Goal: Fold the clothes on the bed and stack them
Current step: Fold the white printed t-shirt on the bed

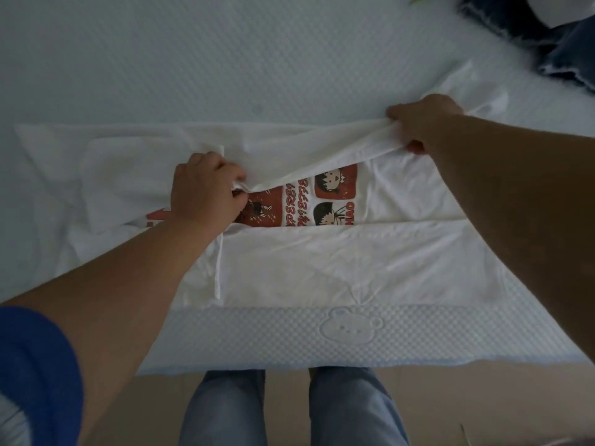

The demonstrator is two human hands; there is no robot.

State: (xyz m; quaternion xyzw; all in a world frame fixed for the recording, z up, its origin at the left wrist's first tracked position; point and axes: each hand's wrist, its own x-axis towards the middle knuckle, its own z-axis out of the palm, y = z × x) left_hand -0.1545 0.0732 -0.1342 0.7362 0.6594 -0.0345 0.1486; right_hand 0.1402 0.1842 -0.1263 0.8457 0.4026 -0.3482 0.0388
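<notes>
Folding white T-shirt (322, 262) across near edge of bed (257, 59); near third already over, far flap lifting. I judge next: lay flap flat over print. Left hand (206, 188), right hand (425, 123) each pinched tight on flap. Denim garment (570, 53) far right waits.

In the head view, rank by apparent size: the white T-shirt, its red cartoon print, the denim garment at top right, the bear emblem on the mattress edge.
1. white T-shirt
2. denim garment, cut off by the frame, so only its visible part counts
3. red cartoon print, partly covered
4. bear emblem
</notes>
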